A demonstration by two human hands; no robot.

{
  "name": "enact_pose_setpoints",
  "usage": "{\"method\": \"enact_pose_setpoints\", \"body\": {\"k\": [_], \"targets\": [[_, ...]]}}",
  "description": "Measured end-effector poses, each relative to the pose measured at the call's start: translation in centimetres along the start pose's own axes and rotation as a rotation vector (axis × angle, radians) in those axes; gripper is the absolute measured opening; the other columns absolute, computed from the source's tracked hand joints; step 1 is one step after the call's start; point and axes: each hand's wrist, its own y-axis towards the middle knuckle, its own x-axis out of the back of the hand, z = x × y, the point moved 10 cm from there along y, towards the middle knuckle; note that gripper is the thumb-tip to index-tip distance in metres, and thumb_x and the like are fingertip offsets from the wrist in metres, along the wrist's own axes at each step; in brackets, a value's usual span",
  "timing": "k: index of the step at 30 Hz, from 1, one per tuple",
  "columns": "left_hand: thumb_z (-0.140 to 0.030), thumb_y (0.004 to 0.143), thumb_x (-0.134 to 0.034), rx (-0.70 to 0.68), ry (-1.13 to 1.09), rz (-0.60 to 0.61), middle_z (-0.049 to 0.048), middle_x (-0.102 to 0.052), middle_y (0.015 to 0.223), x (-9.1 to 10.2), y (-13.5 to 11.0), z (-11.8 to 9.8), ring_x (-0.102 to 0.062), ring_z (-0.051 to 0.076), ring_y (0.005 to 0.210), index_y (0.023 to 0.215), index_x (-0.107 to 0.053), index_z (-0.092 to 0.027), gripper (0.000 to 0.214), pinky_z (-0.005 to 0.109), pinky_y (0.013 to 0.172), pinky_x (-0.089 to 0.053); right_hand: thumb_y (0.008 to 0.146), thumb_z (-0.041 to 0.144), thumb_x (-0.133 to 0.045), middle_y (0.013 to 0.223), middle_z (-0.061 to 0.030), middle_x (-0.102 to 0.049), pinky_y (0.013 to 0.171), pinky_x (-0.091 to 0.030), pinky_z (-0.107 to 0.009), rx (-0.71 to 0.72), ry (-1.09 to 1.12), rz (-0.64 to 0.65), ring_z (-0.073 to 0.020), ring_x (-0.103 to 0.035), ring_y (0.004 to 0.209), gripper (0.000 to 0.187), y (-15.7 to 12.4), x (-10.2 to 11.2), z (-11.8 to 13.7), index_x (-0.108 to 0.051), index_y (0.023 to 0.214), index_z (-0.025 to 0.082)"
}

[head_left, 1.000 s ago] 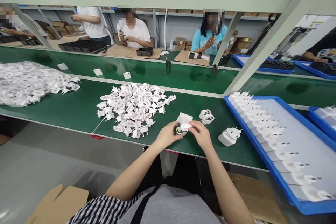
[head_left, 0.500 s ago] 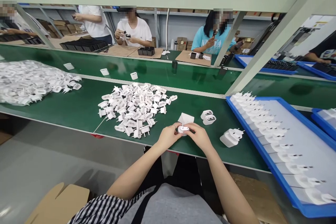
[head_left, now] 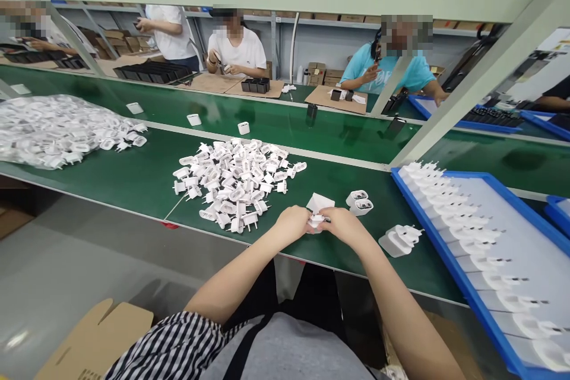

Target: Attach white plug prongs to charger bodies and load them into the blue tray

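My left hand [head_left: 293, 223] and my right hand [head_left: 344, 225] meet near the bench's front edge, fingers closed from both sides on a small white charger [head_left: 316, 221]. My fingertips cover much of it. Just beyond them lies a white block-shaped housing [head_left: 321, 202]. Two white charger housings [head_left: 360, 204], with dark parts showing in their open ends, are right of my right hand. Further right, white chargers with pins [head_left: 399, 240] lie side by side. To the left of my hands spreads a heap of loose white plug pieces [head_left: 238, 184].
A blue-rimmed tray [head_left: 474, 176] at the right holds a row of white chargers. A clear bag of white plug pieces [head_left: 57, 130] lies far left. A slanted frame post [head_left: 472, 71] rises from the bench. Several people work across the green belt [head_left: 276, 136].
My view has shifted slightly, moving the scene a little rightward. Both hands stay on the charger, which shows a different side. The co-worker in blue has stretched an arm toward a tray.
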Motion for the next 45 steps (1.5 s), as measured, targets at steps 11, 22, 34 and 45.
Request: {"method": "enact_pose_setpoints", "body": {"k": [11,22,34,45], "targets": [[-0.024,0.048,-0.066,-0.011,0.050,0.127,0.0074,-0.059,0.065,0.0,1.8,-1.7,-0.056,0.023,0.065,0.064,-0.061,-0.014,0.019,0.027,0.056,-0.041,0.059,0.015,-0.055,0.060,-0.0017,-0.061,0.046,-0.032,-0.022,-0.036,0.037,0.022,-0.0168,-0.055,0.057,0.007,-0.1,0.2,-0.8,-0.059,0.062,0.020],[-0.015,0.066,-0.049,0.117,0.162,-0.249,0.0158,-0.045,0.105,2.2,2.4,0.0,-0.043,0.029,0.094,0.105,-0.045,-0.015,0.039,0.035,0.067,-0.039,0.062,0.035,-0.049,0.061,-0.0017,-0.060,0.045,-0.039,-0.026,-0.510,0.060,-0.332,-0.0191,-0.055,0.053,0.016,-13.9,2.8,-11.4,-0.055,0.071,0.023],[-0.016,0.069,-0.043,0.047,-0.608,-0.331,0.0067,-0.055,0.091,3.9,2.1,2.3,-0.054,0.014,0.078,0.093,-0.044,-0.014,0.024,0.026,0.070,-0.042,0.065,0.035,-0.045,0.060,-0.0018,-0.058,0.043,-0.040,-0.028,-0.603,0.099,-0.348,-0.0181,-0.054,0.051,0.019,-15.2,3.3,-11.3,-0.052,0.077,0.022],[-0.035,0.076,-0.034,-0.205,-0.942,0.215,0.0044,-0.060,0.073,-2.6,2.5,-9.6,-0.055,0.010,0.053,0.072,-0.051,-0.014,0.028,0.021,0.048,-0.039,0.071,0.028,-0.047,0.079,-0.0042,-0.058,0.061,-0.045,-0.029,-0.142,0.356,-0.912,-0.0175,-0.054,0.072,0.013,-15.1,5.8,-6.1,-0.057,0.077,0.024]]}}
